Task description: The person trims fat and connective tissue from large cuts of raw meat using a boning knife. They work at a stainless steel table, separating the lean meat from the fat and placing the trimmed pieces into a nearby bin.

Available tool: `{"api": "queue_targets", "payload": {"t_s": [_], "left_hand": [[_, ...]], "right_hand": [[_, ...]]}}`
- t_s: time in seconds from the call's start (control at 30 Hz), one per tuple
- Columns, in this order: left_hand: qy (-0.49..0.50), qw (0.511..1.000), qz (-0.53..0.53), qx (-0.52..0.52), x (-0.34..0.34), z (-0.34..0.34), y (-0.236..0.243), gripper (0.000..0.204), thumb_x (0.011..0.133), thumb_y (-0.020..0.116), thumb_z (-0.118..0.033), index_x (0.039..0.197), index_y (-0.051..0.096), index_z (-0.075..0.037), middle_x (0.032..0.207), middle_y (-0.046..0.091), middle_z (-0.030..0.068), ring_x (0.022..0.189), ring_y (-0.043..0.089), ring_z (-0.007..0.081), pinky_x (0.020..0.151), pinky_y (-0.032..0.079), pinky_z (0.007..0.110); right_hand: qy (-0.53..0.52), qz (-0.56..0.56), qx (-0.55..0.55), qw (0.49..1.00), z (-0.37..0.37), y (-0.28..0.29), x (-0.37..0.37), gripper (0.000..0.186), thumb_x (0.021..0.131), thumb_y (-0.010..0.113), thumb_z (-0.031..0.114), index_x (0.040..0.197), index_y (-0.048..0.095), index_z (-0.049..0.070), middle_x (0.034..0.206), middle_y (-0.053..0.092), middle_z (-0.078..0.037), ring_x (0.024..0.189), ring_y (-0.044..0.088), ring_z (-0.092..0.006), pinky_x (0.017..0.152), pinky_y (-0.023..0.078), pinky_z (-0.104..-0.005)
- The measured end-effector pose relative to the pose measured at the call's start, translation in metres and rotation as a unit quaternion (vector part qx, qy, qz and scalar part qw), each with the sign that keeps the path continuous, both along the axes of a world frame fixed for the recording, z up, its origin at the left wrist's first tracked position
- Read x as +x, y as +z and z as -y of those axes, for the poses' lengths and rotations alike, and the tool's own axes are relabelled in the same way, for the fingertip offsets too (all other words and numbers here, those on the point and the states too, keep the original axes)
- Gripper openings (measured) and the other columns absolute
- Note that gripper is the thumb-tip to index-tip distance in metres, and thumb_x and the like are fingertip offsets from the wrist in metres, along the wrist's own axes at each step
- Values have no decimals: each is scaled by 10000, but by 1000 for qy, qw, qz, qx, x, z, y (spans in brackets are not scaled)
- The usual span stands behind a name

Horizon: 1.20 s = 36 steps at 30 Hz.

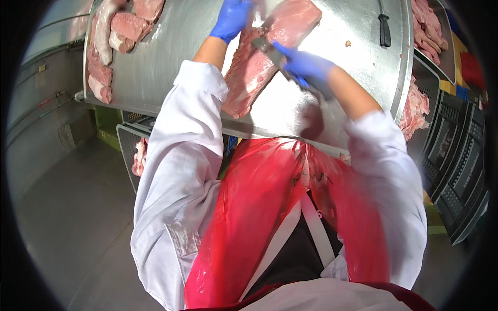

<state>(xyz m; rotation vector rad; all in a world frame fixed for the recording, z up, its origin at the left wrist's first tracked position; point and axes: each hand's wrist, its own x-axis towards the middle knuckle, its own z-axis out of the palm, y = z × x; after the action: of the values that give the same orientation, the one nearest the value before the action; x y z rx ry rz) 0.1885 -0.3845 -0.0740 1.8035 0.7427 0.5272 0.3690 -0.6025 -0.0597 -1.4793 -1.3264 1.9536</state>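
Note:
A long slab of pink raw meat lies slantwise on the metal table, its near end close to the front edge. My right hand, in a blue glove, is closed around a knife with the index finger stretched forward. The dark blade reaches left onto the middle of the slab. At the slab's far left side my left hand, also gloved in blue, is closed, its fingertips partly cut off by the upper edge. A pale strip shows beside those fingers, but what they grip is unclear.
Several raw meat pieces line the table's left side. A black-handled tool and a small scrap lie to the right. Beyond the right edge are a tray of meat, trimmings and black crates. Another crate sits below left.

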Motion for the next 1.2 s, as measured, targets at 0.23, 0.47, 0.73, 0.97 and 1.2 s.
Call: {"api": "queue_targets", "payload": {"t_s": [0.23,0.47,0.73,0.97,1.2], "left_hand": [[81,989,71,107,-33,30,68,387,1039,500,-173,1362,524,38,1233,654,111,1123,597,174,985,473,312],[-3,961,276,-28,-94,37,126,251,1011,507,-139,1207,580,1,1065,649,47,940,604,132,850,493,265],[101,935,335,-62,-163,54,178,192,998,482,-73,1134,608,-23,960,632,-1,819,568,71,730,475,213],[170,931,318,64,-222,95,234,160,993,482,-41,1067,623,-16,886,610,23,775,578,110,698,491,239],[296,861,74,408,-363,172,293,377,910,532,-65,1238,570,118,1163,657,160,999,655,238,921,512,321]], "right_hand": [[-46,0,-95,994,4,15,-70,785,945,465,61,1626,123,252,780,590,-52,524,537,-117,479,503,-288],[69,72,-55,994,56,50,-102,779,957,473,96,1628,91,200,753,625,-75,480,550,-133,521,512,-302],[145,136,112,974,110,24,-119,720,976,478,226,1615,147,204,742,684,-182,631,670,-310,678,564,-403],[105,202,92,969,65,27,-181,690,985,479,238,1609,185,204,1082,666,-304,951,696,-376,875,531,-470],[149,128,205,959,76,-2,-202,686,992,478,222,1610,189,296,934,681,-160,813,670,-271,852,528,-398]]}}
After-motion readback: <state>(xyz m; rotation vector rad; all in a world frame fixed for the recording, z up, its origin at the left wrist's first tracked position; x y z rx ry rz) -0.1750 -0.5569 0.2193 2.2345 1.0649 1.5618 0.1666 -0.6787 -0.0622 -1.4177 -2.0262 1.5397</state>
